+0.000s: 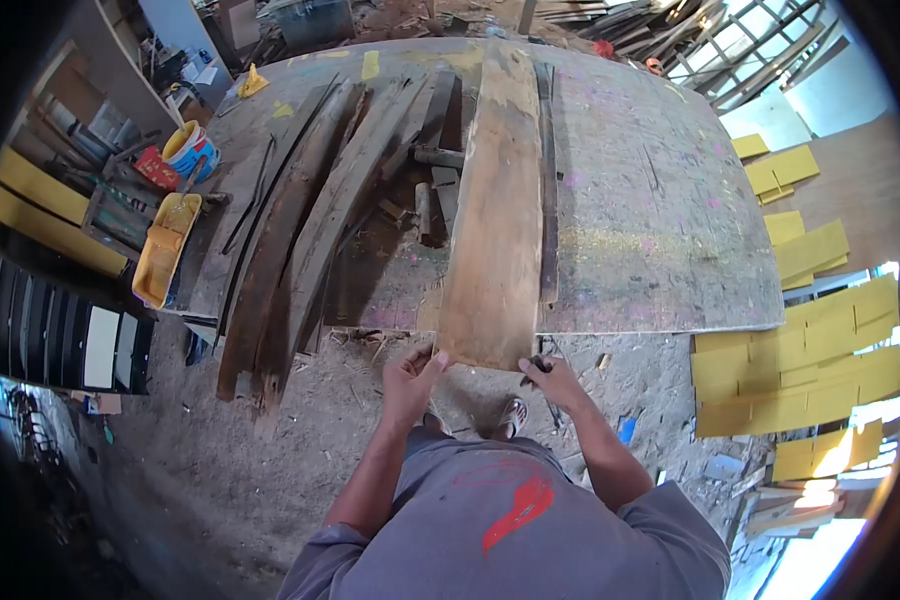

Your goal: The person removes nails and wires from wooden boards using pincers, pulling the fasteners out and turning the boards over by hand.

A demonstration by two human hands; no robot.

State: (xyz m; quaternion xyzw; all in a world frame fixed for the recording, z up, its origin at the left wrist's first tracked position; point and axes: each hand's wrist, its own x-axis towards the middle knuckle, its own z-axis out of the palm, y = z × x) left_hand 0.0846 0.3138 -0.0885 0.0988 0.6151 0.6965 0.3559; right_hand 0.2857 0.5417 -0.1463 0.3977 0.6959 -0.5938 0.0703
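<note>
A long, wide wooden plank lies lengthwise on the worktable, its near end jutting past the table's front edge. My left hand pinches the plank's near left corner between thumb and fingers. At the near right corner, my right hand has its fingers closed on the plank. Something small and dark shows at those right fingers; its kind is too small to make out. A narrow dark strip of wood runs along the plank's right side.
Several old boards lie left of the plank, some overhanging the front edge. A hammer-like tool rests between them. A yellow paint tray and paint bucket stand at the left. Yellow panels are on the right; debris litters the floor.
</note>
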